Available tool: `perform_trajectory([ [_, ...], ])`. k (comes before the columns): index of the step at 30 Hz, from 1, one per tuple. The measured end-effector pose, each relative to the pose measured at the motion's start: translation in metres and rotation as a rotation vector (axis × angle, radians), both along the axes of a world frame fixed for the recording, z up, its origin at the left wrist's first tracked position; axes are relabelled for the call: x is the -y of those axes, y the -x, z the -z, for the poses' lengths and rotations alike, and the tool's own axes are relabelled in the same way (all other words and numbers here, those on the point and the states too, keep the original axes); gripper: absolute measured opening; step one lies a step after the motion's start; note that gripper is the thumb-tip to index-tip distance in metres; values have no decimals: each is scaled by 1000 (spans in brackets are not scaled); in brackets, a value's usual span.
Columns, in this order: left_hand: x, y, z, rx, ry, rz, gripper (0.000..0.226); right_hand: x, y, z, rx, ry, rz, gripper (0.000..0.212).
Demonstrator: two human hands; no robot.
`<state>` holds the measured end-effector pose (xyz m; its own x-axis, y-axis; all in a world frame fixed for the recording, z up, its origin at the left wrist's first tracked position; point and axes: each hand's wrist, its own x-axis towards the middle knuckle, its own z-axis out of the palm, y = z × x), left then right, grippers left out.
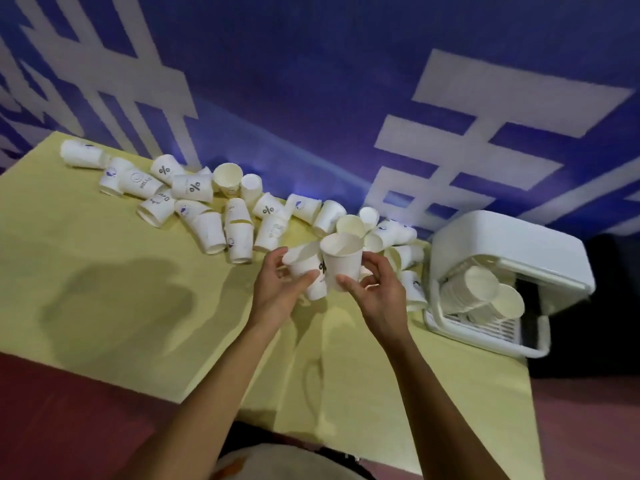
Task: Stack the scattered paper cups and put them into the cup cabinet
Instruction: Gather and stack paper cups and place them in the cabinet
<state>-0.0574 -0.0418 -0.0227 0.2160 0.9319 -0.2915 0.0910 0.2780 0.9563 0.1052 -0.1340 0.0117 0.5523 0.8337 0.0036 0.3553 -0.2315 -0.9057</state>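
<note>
My left hand [277,289] grips a white paper cup [300,259] tilted to the left, above the yellow table [104,306]. My right hand [377,289] holds a second white cup [343,259], mouth up, pressed against the first. Several more white paper cups [207,209] lie scattered on their sides along the table's far edge, some printed with a percent sign. The white cup cabinet [512,251] stands open at the right, with stacks of cups [474,289] lying inside.
A blue wall with large white characters [450,140] rises right behind the table. The cabinet's slatted tray [485,332] juts toward me at the table's right edge. Dark red floor [69,410] shows at lower left.
</note>
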Motion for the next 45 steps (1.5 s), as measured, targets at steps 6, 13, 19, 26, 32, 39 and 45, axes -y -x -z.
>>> perform_trajectory([
  [6,68,-100,-18,-13,-52,150,62,81,-99,-2,-100,-3,66,54],
  [13,100,-181,-33,1,-113,329,71,135,-172,-4,-210,-90,201,53],
  [19,92,-211,-30,-48,-104,442,69,166,-221,1,-188,-131,460,47],
  [26,72,-222,-33,-62,-155,481,62,162,-246,22,-78,20,545,52],
  [32,66,-225,-30,-64,-172,423,62,160,-239,42,21,73,606,51],
  [39,72,-228,-29,-80,-173,468,65,152,-245,57,99,182,623,65],
  [45,75,-230,-39,-83,-181,495,69,150,-243,48,117,228,624,88],
])
